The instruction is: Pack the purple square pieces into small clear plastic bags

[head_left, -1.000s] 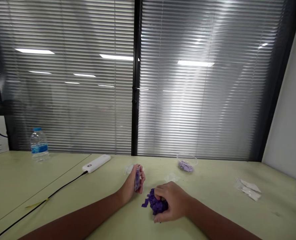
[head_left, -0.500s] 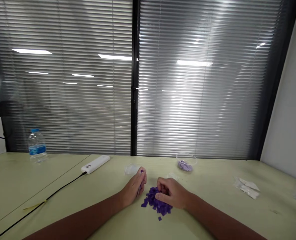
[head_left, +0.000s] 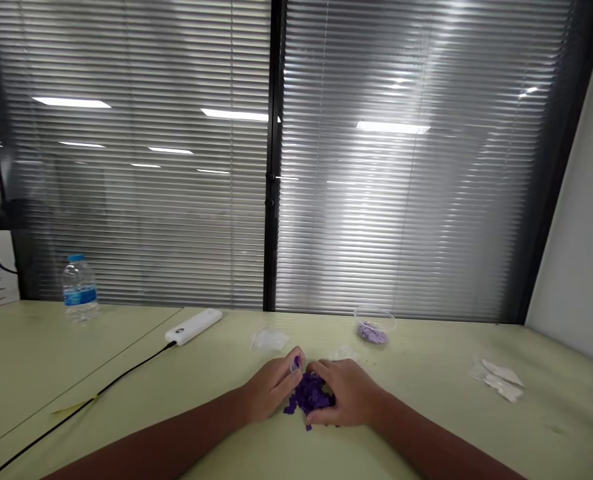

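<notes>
Between L hand (head_left: 271, 388) & R hand (head_left: 350, 393), purple bits (head_left: 308, 393): L pinches one, R touching.

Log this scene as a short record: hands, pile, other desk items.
left hand: fingers pinch a small purple piece
right hand: touching the pile's right side
pile: loose purple pieces, between both hands
nearby: clear plastic bowl holding lilac pieces; clear plastic bag
rest: white power bank with black cable; water bottle; white sachets
surface: pale green table
</notes>
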`<state>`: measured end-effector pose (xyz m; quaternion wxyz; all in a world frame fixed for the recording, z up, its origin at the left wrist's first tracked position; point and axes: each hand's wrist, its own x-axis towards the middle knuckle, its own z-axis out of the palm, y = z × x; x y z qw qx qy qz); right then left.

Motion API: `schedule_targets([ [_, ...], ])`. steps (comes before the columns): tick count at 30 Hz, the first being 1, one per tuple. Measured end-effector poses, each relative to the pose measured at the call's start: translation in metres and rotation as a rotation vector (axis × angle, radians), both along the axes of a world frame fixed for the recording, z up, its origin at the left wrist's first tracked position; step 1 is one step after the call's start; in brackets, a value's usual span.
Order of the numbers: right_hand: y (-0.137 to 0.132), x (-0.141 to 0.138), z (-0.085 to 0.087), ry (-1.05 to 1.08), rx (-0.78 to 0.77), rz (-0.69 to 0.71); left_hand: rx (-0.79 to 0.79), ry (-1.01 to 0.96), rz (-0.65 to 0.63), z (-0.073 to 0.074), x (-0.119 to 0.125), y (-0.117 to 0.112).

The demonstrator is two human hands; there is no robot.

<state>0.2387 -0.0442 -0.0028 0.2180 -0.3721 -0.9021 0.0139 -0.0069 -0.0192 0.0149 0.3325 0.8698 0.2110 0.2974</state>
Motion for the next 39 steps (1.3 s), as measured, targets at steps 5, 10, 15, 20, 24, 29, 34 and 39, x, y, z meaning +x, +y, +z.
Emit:
schedule_targets([
  [5,-0.001,-0.002,0.002,-0.067,0.030,-0.001,0.044,0.022,-0.001,0.002,0.001,0.001],
  [10,0.002,-0.005,-0.003,-0.094,0.059,0.014,0.050,0.046,0.024,-0.002,0.001,0.003],
  [15,0.002,-0.006,-0.007,-0.042,0.093,0.020,0.055,0.048,0.063,-0.002,0.001,0.003],
  [20,0.002,-0.005,-0.007,0.019,0.084,0.008,0.100,0.064,0.071,0.000,0.001,0.001],
  [24,0.001,-0.004,-0.008,0.120,0.034,-0.019,0.176,0.149,0.087,0.001,0.001,-0.001],
  [29,0.002,-0.007,-0.008,0.336,-0.131,-0.059,0.313,0.266,0.098,-0.001,0.003,0.000],
  [34,0.004,-0.021,-0.012,0.677,-0.394,-0.077,0.339,0.267,0.107,-0.002,0.005,-0.001],
  [39,0.002,-0.036,-0.014,0.818,-0.505,-0.075,0.296,0.243,0.096,0.000,0.006,-0.004],
])
